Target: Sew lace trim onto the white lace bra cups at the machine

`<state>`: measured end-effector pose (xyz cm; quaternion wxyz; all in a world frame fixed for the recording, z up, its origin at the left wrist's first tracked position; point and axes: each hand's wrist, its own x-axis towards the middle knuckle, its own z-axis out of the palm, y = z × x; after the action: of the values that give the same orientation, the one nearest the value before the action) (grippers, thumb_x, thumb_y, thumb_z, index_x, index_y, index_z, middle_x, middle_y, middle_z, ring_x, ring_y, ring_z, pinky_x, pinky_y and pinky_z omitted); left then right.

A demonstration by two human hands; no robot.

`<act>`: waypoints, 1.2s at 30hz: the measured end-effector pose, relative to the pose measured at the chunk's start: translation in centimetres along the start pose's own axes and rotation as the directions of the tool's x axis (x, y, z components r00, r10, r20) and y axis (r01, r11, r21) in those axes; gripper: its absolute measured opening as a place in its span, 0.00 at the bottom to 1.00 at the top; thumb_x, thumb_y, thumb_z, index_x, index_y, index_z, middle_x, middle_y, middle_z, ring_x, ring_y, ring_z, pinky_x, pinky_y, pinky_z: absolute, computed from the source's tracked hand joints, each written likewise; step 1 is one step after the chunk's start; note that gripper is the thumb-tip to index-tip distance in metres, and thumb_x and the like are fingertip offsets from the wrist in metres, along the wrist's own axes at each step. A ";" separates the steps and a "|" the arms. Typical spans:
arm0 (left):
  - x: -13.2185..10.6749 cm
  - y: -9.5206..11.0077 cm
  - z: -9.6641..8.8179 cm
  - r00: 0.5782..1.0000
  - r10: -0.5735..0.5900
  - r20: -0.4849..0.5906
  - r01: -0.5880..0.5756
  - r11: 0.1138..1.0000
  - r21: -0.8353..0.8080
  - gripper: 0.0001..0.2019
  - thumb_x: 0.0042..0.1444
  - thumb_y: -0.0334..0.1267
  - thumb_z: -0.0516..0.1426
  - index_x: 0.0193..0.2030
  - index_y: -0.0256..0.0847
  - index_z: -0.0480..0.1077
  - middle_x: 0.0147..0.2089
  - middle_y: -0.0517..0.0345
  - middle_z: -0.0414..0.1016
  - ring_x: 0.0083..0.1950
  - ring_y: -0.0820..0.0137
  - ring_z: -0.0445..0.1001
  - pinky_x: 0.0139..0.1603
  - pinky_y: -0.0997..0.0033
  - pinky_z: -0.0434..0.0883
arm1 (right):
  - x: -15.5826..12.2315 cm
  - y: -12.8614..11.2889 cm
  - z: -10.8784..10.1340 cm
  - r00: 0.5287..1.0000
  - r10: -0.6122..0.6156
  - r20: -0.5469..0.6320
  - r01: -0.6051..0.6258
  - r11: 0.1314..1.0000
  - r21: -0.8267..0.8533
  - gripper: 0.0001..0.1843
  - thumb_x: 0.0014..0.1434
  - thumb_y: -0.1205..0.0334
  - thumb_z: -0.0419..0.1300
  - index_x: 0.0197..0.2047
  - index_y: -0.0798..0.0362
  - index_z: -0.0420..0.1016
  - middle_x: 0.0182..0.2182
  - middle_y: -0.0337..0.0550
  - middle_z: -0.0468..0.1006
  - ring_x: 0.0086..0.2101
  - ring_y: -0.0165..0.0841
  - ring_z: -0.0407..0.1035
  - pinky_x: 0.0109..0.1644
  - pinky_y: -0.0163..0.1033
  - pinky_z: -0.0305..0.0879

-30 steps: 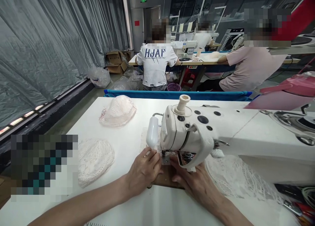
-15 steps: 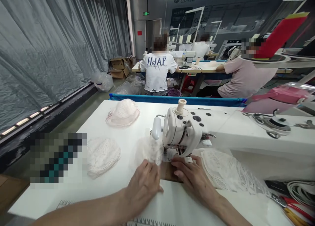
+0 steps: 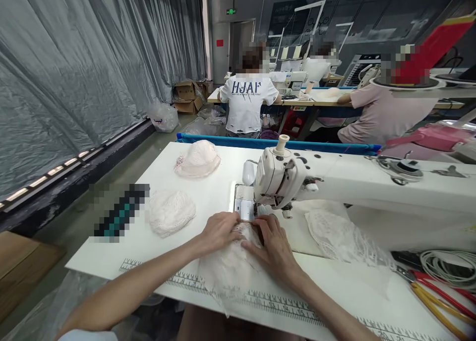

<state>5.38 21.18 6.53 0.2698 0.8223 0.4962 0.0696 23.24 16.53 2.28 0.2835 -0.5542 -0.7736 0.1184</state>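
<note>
Both my hands rest on a pale pink lace piece [image 3: 230, 266] that lies on the white table [image 3: 208, 197] in front of a white sewing machine [image 3: 290, 175]. My left hand [image 3: 219, 230] presses on the lace's top left with fingers curled down onto it. My right hand [image 3: 271, 244] lies flat on the lace's upper right, fingers stretched toward the machine's needle plate [image 3: 245, 208]. The lace hangs over the table's front edge, across a printed ruler strip [image 3: 275, 304].
Two lace cups [image 3: 171, 211] [image 3: 198, 159] lie on the table's left. More white lace [image 3: 334, 234] sits under the machine arm. Cables and red-handled tools [image 3: 442, 281] are at right. Other people sit at sewing tables behind a blue rail [image 3: 275, 143].
The view has pulled back from the machine. My hands have drawn the lace out from under the needle toward me, and it now lies spread over the table's front edge.
</note>
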 end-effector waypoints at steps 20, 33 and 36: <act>-9.6 4.1 0.4 0.937 0.032 0.349 0.298 0.453 -0.840 0.19 0.36 0.40 0.69 0.36 0.33 0.73 0.30 0.59 0.72 0.31 0.74 0.68 0.34 0.75 0.64 | -5.9 -4.3 -6.2 0.813 -0.002 0.582 -0.433 0.666 0.608 0.20 0.51 0.47 0.62 0.25 0.55 0.64 0.19 0.33 0.62 0.23 0.26 0.54 0.26 0.32 0.49; -11.9 4.7 2.9 0.903 -0.047 0.427 0.420 0.303 -0.855 0.17 0.37 0.39 0.69 0.34 0.32 0.74 0.32 0.55 0.75 0.33 0.72 0.70 0.37 0.73 0.66 | -9.8 -3.7 -7.6 0.758 -0.041 0.651 -0.550 0.498 0.671 0.15 0.55 0.50 0.60 0.34 0.56 0.71 0.29 0.38 0.68 0.31 0.29 0.61 0.35 0.34 0.57; -12.0 4.6 3.3 0.885 -0.003 0.465 0.445 0.292 -0.846 0.18 0.38 0.39 0.68 0.36 0.32 0.75 0.33 0.54 0.76 0.36 0.70 0.71 0.40 0.72 0.67 | -9.8 -3.7 -7.5 0.749 -0.018 0.662 -0.593 0.427 0.683 0.16 0.56 0.50 0.60 0.33 0.57 0.71 0.29 0.39 0.69 0.32 0.29 0.61 0.36 0.34 0.57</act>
<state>4.21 8.06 7.97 0.7905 0.4282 0.4134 0.1444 26.83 5.12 7.18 0.2460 -0.3992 -0.5350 0.7027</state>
